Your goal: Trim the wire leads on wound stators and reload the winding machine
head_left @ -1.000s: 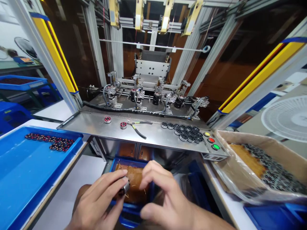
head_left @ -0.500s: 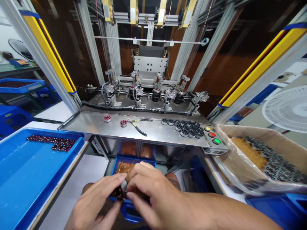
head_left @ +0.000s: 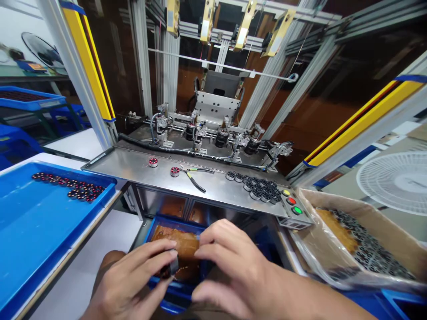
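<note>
My left hand [head_left: 133,280] pinches a small round wound motor part [head_left: 171,267] between thumb and fingers, low in the middle of the view. My right hand [head_left: 233,271] is beside it with curled fingers, its fingertips near the part and pulling at something thin I cannot make out. Both hands hover over a small blue bin [head_left: 176,284] holding brown scrap. On the steel shelf [head_left: 140,166] beyond lie two red-wound parts [head_left: 153,162], a pair of cutters [head_left: 193,178] and a cluster of dark unwound cores [head_left: 262,187].
A blue tray [head_left: 36,226] at left carries a row of wound parts [head_left: 66,186]. A bag-lined cardboard box [head_left: 367,240] of dark cores stands at right. Three coloured buttons [head_left: 291,201] sit on the shelf's right end. Behind is a winding machine [head_left: 216,129] framed by yellow light-curtain posts [head_left: 88,66].
My right hand has drawn slightly right, away from the left hand's part. The camera has tilted a little, shifting the machine down and right in view.
</note>
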The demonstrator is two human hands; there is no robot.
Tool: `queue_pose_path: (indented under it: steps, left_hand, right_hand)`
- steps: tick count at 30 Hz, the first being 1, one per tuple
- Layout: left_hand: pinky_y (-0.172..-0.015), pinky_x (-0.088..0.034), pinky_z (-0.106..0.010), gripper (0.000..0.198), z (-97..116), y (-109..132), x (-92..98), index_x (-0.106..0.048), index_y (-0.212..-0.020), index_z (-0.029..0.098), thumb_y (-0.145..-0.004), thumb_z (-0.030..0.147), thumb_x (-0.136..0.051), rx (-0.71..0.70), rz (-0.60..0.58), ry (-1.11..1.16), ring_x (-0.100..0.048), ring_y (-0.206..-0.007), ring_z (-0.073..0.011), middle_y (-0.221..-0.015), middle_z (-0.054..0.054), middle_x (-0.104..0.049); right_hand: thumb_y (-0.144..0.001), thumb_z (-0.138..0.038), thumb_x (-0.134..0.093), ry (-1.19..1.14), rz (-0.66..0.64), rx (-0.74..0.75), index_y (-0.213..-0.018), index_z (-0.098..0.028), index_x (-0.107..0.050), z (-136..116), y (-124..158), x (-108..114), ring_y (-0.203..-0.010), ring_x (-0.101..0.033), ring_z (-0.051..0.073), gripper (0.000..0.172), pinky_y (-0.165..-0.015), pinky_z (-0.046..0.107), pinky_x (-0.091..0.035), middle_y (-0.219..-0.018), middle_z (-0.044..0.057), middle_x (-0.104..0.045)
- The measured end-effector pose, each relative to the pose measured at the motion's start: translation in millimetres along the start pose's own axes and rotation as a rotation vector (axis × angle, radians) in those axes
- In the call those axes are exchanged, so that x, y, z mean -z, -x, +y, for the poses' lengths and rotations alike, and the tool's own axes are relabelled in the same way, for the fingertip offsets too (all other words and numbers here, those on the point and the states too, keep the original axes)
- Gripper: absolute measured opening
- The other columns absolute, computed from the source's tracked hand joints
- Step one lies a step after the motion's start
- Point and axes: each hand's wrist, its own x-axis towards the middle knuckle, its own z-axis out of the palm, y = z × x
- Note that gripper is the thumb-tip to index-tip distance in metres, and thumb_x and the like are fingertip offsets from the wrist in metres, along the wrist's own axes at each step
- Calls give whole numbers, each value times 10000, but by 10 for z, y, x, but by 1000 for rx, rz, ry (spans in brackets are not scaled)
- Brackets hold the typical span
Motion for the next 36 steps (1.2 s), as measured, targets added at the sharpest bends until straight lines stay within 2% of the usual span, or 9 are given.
queue_pose_path:
  steps: [2, 6, 10, 14, 17, 21, 27, 32, 36]
  left_hand:
    - [-965, -518, -186, 446, -11, -5, -9, -661, -1209, 250, -785, 112, -679, -12, 24, -49, -725, -1027, -173, -1175, -50, -738]
    - [-950, -524, -174, 401, -20, 17, 44, -680, -1170, 260, -790, 134, -687, 13, 20, -36, -732, -1004, -166, -1157, -39, -747]
    - [-858, -581, -193, 360, -52, 78, 124, -725, -1078, 307, -741, 195, -784, 214, 36, 151, -745, -972, -194, -1078, -22, -774]
    - [-831, -610, -257, 285, -82, 116, 78, -768, -996, 273, -731, 171, -794, 526, 202, 581, -730, -1022, -258, -1093, -72, -768]
    - [-889, -592, -281, 312, -124, 136, 10, -774, -1004, 225, -698, 209, -830, 714, 308, 795, -709, -1068, -289, -1181, -111, -737]
    - [-930, -556, -230, 250, -225, 184, -10, -777, -1000, 231, -750, 235, -800, 711, 349, 816, -701, -1089, -248, -1150, -88, -754]
    - [-919, -530, -153, 172, -286, 241, 63, -769, -982, 272, -813, 244, -748, 706, 468, 729, -708, -1069, -174, -1111, -25, -771]
    - [-944, -515, -150, 144, -283, 251, 45, -760, -966, 283, -827, 252, -736, 715, 464, 726, -700, -1078, -153, -1123, -2, -765]
    - [-983, -488, -146, 169, -245, 238, -9, -752, -996, 273, -828, 284, -740, 764, 430, 730, -673, -1121, -146, -1153, -6, -752]
  right_hand:
    - [-943, -476, -561, 23, 17, 49, -917, -125, -627, -73, -62, -89, -744, -533, 187, 358, -659, 340, -441, -832, 96, -649]
    - [-933, -141, -433, 124, -56, 166, -823, -108, -626, -127, -134, -210, -708, -469, 187, 224, -634, 349, -390, -792, 94, -618]
    - [-937, -119, -402, 116, -145, 193, -859, -116, -627, 44, -133, -126, -701, -443, 188, 238, -630, 352, -380, -775, 83, -596]
    - [-952, -202, -535, 136, -5, 7, -946, -142, -635, 682, -279, -151, -859, -562, 198, 117, -764, 349, -478, -927, 103, -659]
    - [-873, -342, -691, 234, -8, -335, -1210, -123, -593, 1309, -490, -309, -1179, -560, 253, 413, -1038, 412, -451, -1250, 164, -624]
    - [-835, -405, -720, 294, -75, -473, -1391, -62, -491, 1834, -684, -552, -1367, -443, 336, 692, -1142, 471, -369, -1459, 247, -479]
    - [-883, -485, -617, 302, -164, -480, -1384, -82, -528, 1911, -656, -659, -1376, -397, 428, 649, -1118, 631, -290, -1467, 262, -470]
    - [-878, -462, -605, 265, -178, -496, -1414, -106, -492, 1875, -478, -570, -1296, -458, 418, 654, -1046, 613, -364, -1415, 256, -497]
    - [-873, -312, -564, 213, -141, -529, -1316, -76, -578, 1894, -372, -466, -1178, -523, 364, 502, -1056, 546, -372, -1246, 243, -576]
